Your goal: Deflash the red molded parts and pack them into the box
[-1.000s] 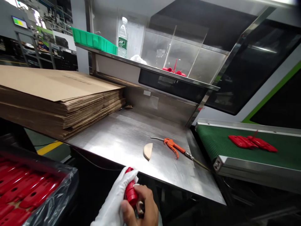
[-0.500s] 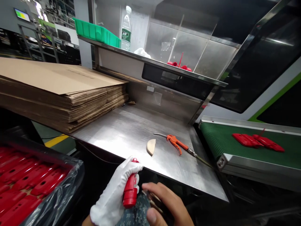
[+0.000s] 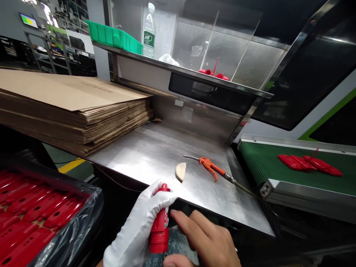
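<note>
My left hand [image 3: 139,218], in a white glove, is wrapped around a red plastic part [image 3: 160,231]. The part is tube-like, with a ridged wider end tilted down toward me and a small knob at its upper end. Close on its right is my bare right hand [image 3: 207,237], its fingers curled and the index fingertip near the part's side. What lies inside that hand is hidden from view. Beyond both hands, a pale half-round piece [image 3: 181,172] and an orange air blow gun [image 3: 210,167] lie on the metal table [image 3: 155,148].
Flat cardboard sheets [image 3: 111,122] are stacked on the left. A plastic-lined bin [image 3: 93,207] holds several red parts at lower left. Red parts [image 3: 308,164] lie on the green conveyor [image 3: 258,163] at right. The shelf carries a green tray [image 3: 114,37] and a bottle [image 3: 149,33].
The right hand has moved in closer to the red part, its fingers more curled. The left hand keeps its hold, with the part turned slightly more upright. The camera view has shifted a little.
</note>
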A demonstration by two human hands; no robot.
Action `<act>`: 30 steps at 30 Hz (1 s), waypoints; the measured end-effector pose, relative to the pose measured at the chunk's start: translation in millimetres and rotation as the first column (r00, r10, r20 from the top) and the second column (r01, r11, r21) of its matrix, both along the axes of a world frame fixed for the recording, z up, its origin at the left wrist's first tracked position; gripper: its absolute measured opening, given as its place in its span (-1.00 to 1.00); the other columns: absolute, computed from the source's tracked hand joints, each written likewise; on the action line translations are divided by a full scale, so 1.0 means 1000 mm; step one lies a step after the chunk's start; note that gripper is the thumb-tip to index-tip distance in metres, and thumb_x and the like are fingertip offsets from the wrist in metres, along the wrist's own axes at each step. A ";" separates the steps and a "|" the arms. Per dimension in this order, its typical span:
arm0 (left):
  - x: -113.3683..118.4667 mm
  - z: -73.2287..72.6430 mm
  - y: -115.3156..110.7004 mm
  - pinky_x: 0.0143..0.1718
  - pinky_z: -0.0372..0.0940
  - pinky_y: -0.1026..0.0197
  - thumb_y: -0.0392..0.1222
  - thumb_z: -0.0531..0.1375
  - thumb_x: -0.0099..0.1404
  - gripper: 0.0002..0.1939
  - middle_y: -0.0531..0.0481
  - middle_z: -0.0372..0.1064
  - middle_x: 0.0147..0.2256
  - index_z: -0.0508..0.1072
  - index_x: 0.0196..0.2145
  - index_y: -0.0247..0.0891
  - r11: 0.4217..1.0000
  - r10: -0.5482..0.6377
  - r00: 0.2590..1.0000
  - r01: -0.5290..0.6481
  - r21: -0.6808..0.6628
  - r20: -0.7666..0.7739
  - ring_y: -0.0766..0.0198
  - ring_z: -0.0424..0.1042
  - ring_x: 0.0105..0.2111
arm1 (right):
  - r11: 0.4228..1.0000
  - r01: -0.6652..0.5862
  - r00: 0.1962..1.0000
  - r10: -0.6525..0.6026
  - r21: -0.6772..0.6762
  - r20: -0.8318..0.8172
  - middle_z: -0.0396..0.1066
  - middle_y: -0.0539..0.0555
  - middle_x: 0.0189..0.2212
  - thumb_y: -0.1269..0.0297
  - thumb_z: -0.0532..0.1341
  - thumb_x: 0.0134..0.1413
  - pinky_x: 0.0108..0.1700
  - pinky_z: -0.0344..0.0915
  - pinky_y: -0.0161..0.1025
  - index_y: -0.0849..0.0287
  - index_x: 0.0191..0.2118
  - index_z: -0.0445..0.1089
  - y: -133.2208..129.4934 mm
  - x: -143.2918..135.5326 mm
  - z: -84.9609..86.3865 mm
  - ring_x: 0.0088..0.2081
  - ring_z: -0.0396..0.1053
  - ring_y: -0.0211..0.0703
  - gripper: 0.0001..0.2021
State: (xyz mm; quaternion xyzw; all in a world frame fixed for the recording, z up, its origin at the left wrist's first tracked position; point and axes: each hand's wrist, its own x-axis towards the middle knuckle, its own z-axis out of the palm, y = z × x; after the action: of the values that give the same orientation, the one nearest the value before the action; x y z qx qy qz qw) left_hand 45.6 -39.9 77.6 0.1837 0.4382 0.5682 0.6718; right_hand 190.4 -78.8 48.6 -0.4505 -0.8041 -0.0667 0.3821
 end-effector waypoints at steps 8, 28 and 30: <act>0.003 0.014 -0.001 -0.46 0.35 0.29 -0.11 0.47 -0.13 -0.77 0.11 0.32 -0.52 0.52 -0.54 -0.16 0.994 -0.096 0.993 0.092 0.064 0.062 0.31 0.26 -0.51 | 0.972 0.106 0.990 -0.123 0.210 0.071 0.24 -0.10 -0.56 -0.34 -0.14 0.30 -0.53 -0.06 -0.17 0.02 -0.03 0.47 0.006 -0.005 0.005 -0.62 0.23 -0.23 -0.36; 0.007 0.018 -0.005 -0.48 0.25 0.38 -0.15 0.47 -0.08 -0.69 0.22 0.18 -0.56 0.38 -0.56 -0.18 0.978 -0.140 0.985 0.121 0.171 0.104 0.41 0.13 -0.54 | 0.929 0.048 0.951 -0.155 0.367 0.269 0.33 -0.04 -0.58 -0.23 -0.06 0.37 -0.51 0.04 -0.26 0.21 -0.06 0.51 -0.001 0.008 0.023 -0.60 0.26 -0.32 -0.38; 0.008 0.020 -0.005 -0.50 0.22 0.37 -0.14 0.46 -0.07 -0.68 0.22 0.16 -0.57 0.35 -0.57 -0.18 0.974 -0.148 0.984 0.128 0.185 0.098 0.41 0.11 -0.55 | 0.922 0.038 0.940 -0.163 0.385 0.298 0.33 -0.04 -0.59 -0.22 -0.07 0.38 -0.51 0.03 -0.26 0.22 -0.06 0.51 -0.001 0.009 0.023 -0.60 0.25 -0.32 -0.38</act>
State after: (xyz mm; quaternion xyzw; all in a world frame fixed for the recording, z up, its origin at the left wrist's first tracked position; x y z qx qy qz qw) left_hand 53.7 -44.5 97.2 0.2412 0.3337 0.5664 0.7139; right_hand 199.4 -79.9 71.9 -0.3935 -0.8039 -0.3115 0.3192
